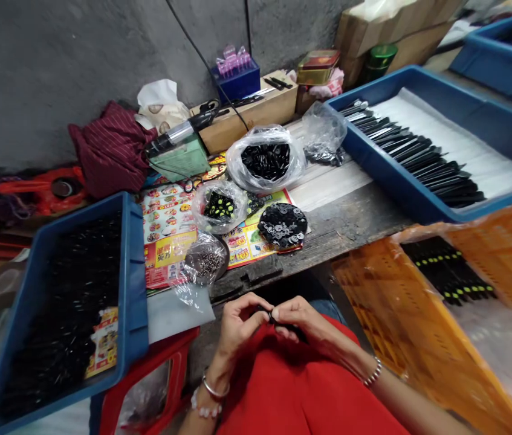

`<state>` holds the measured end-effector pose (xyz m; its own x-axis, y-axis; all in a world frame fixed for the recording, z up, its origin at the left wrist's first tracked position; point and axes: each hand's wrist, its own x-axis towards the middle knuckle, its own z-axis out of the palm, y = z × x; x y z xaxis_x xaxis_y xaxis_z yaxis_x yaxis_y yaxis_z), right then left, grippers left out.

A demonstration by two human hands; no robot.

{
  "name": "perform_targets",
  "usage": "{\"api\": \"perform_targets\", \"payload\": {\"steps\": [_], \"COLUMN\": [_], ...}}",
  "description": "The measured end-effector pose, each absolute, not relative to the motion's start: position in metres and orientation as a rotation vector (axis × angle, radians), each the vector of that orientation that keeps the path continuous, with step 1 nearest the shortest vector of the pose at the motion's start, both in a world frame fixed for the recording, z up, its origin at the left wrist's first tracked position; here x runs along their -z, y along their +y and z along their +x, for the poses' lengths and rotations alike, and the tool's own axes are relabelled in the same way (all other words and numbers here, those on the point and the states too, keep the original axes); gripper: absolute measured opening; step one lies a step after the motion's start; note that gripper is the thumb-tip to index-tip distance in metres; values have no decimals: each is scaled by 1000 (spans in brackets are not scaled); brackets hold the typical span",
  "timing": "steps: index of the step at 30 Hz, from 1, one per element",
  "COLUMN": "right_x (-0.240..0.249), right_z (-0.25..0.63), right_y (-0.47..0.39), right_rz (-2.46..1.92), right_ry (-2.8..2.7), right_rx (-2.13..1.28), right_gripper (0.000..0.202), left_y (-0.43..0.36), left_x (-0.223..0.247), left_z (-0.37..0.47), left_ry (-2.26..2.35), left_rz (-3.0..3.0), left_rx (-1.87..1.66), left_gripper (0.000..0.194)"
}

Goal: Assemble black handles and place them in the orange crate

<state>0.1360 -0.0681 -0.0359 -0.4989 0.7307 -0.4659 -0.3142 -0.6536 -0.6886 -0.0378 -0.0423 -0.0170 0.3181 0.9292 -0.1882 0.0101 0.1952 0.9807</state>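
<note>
My left hand (240, 329) and my right hand (301, 319) meet above my red-clothed lap, fingertips pinched together on a small dark piece (266, 315). It looks black, and part of it runs under my right fingers; its exact kind is hidden. Just beyond the hands, at the bench edge, sits a dish of small metal pins or rivets (205, 264) in clear plastic. Beside that lies a round holder of black washer-like parts (283, 226). Farther back are a bag of black and yellow-green pieces (219, 205) and a larger bag of small black parts (265, 162).
A blue tray (133, 278) of dark parts stands left on a red stool (178, 368). To the right are another blue tray (446, 214) with rows of black pieces and an orange crate (401, 314) with yellow-dotted black pieces. Boxes and a maroon cloth (113, 148) line the wall.
</note>
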Motion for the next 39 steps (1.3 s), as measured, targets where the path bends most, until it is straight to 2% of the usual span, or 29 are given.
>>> {"api": "perform_targets", "payload": {"steps": [5, 10, 12, 18, 23, 27, 32, 39], "right_x": [37, 23, 18, 20, 19, 23, 27, 29], "right_z": [134, 139, 141, 138, 138, 140, 144, 145], "right_y": [-63, -68, -70, -71, -72, -71, -66, -64], "right_rz": [-1006, -1279, -1281, -1281, -1113, -1088, -998, -1072], "right_ry": [-904, -1463, -1594, -1526, -1441, -1279, -1090, -1132], "right_rx": [-2099, -1566, -1483, -1559, -1759, -1957, -2196, -2085], "right_gripper": [48, 32, 29, 30, 29, 29, 38, 28], "left_y": [-44, -41, -42, -46, -41, -41, -42, -43], "left_x": [23, 19, 20, 25, 24, 21, 19, 15], "left_z": [-35, -39, -40, -37, -47, -51, -49, -47], "left_ry": [1056, 1104, 1039, 1059, 957, 952, 961, 1082], "left_rz": [1101, 965, 979, 995, 1007, 999, 1010, 991], "left_rx": [-888, -1007, -970, -1035, -911, -896, -902, -810], "left_gripper": [11, 13, 18, 9, 21, 17, 16, 15]}}
